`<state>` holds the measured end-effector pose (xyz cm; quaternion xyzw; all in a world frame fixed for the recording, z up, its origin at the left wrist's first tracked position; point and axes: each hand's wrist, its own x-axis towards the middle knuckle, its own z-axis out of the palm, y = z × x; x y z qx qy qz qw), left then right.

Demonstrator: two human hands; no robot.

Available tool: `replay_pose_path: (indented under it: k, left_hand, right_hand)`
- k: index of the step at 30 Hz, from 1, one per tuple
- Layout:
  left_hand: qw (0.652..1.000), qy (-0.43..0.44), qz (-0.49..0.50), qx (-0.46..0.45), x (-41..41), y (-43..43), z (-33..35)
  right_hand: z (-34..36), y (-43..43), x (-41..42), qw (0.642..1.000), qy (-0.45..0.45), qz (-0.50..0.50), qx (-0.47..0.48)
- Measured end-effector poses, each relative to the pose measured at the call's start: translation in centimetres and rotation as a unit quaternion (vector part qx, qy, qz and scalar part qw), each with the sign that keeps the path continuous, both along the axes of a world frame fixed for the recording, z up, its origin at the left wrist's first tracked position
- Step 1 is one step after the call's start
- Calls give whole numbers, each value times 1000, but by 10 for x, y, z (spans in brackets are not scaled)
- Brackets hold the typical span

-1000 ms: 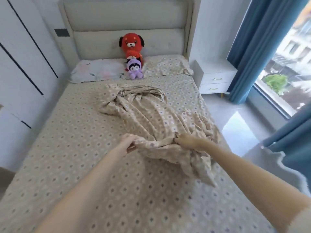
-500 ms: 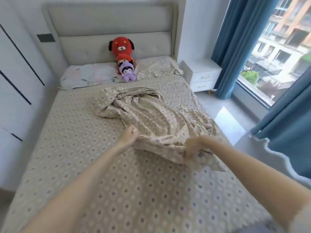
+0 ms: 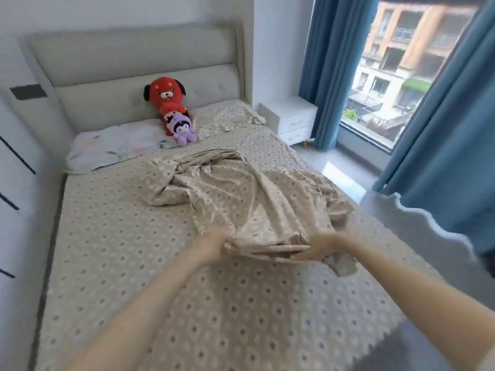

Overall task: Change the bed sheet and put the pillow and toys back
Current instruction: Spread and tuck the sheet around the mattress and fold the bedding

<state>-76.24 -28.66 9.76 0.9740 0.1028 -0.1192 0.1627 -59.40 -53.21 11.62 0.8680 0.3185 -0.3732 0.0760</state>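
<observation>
A loose beige dotted sheet (image 3: 241, 199) lies crumpled on the bed, over a fitted sheet (image 3: 128, 258) of the same pattern. My left hand (image 3: 211, 246) grips the near folded edge of the loose sheet at its left. My right hand (image 3: 318, 249) holds the same edge at its right, fingers under the fold. At the headboard sit a red plush dog (image 3: 164, 99) and a purple plush toy (image 3: 183, 129). A floral pillow (image 3: 115, 144) lies at the left of the toys, a beige dotted pillow (image 3: 227, 117) at their right.
A white nightstand (image 3: 290, 120) stands right of the bed head. Blue curtains (image 3: 329, 70) frame a large window on the right. A white wardrobe wall (image 3: 16, 183) runs along the left side. A white scalloped edge (image 3: 428, 223) shows at the right.
My hands have gathered the near edge of the loose sheet into a flatter fold and drawn it toward me. The view has swung left and lifted a little.
</observation>
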Motion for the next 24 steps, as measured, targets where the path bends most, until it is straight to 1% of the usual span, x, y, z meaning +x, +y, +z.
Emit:
replay_pose_path:
  k: [2,4,6,8,9,12,15,20,22,24]
  left_hand:
    - [996,27,-30,83,-20,4,-3]
    - [988,33,-72,133,-46,11,-7]
    - [982,50,-94,158,-71,15,-6]
    - [973,63,-126,180,-93,22,-7]
    - [971,61,-142,180,-102,27,-7]
    - [975,72,-161,133,-126,37,-7]
    - [979,99,-148,95,-146,42,-6]
    - [968,91,-167,162,-171,48,-8]
    - [962,101,-172,184,-177,54,-10]
    - [955,117,-183,204,-185,65,-14]
  right_hand:
    - [-5,1,-33,999,2,-11,-31]
    - [-12,5,-73,998,0,-27,-64]
    - [-21,10,-105,996,-4,-47,-70]
    - [-28,17,-133,995,-8,-87,-50]
    - [-29,19,-146,994,-8,-102,-34]
    - [-31,23,-177,991,-14,-132,-6]
    - [-33,30,-201,994,-37,-108,-1]
    - [-32,41,-220,998,-55,-37,3]
    - [-35,45,-227,997,-70,-29,9]
    - [-38,49,-239,996,-75,-44,4]
